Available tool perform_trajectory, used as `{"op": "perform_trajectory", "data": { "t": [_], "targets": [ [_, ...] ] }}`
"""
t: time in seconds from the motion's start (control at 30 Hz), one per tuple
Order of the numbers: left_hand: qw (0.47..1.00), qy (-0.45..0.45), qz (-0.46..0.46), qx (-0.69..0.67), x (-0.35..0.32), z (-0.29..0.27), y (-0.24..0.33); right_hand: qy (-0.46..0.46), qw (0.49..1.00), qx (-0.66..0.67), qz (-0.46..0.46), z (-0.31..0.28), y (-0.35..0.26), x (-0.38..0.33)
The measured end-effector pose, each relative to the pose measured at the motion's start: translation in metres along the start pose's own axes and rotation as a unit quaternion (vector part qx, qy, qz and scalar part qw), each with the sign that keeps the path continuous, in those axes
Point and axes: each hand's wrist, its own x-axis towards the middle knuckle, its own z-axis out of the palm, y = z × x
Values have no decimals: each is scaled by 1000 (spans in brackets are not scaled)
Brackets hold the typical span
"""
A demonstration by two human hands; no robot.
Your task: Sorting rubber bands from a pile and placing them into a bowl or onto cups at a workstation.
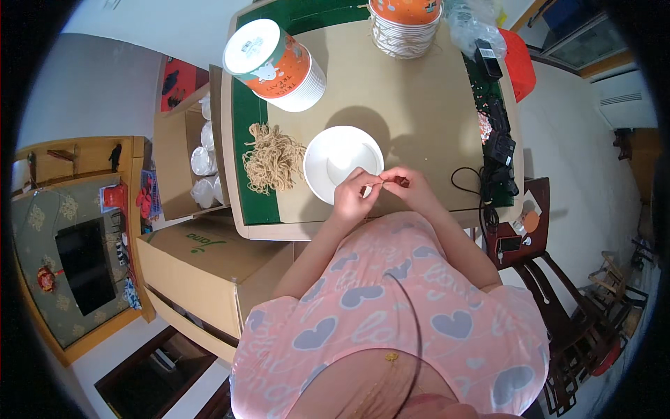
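My left hand [354, 197] and my right hand [413, 191] meet at the near right rim of a white paper tub [322, 155]. Thumb and finger of each are pinched together, fingertips almost touching. Whatever thin thing sits between them is too small to make out. The tub faces up with its inside bare white. Left of it lies a loose heap of tan twine [271, 159]. Farther back on the left stands a stack of orange and green printed paper tubs [283, 70], upside down.
Another tub stack [405, 31], with strings hanging about it, stands at the far edge. Clear plastic bags [471, 24], a red container [516, 66] and black adapters with cables [499, 148] line the right side. Cardboard boxes [202, 255] flank the table's left.
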Motion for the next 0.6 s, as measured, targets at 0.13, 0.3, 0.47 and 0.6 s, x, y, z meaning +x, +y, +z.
{"op": "perform_trajectory", "data": {
  "t": [0.13,0.3,0.47,0.6],
  "targets": [
    [999,-12,-37,-32,1,-1,-3,15,1000,-8,-19,1,-3,2],
    [997,-5,-78,-16,3,-6,-7,48,998,-29,-33,4,0,3],
    [997,-3,-76,-27,5,-3,-11,20,999,-36,-15,7,1,3],
    [990,-8,-141,-26,6,-4,-3,18,999,42,15,9,1,3]
  ]
}}
